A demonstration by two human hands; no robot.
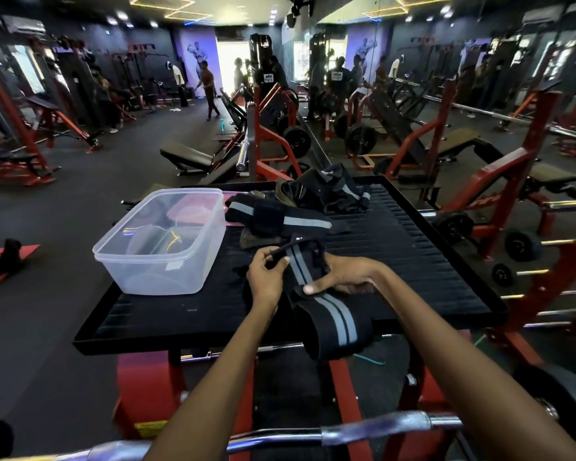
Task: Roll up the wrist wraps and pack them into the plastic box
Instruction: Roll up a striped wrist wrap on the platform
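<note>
hands (313, 274) gripping wrist wrap (341, 316), lengthwise toward viewer

1. My right hand (341, 274) covers part of the wrist wrap (333, 307), so its fingers lie out of sight behind the fabric.
2. The plastic box (162, 247) shows cloudy shapes inside that I cannot identify.
3. The pile of wraps (326, 191) at the platform's far edge is a dark tangle; I cannot count it.
</note>
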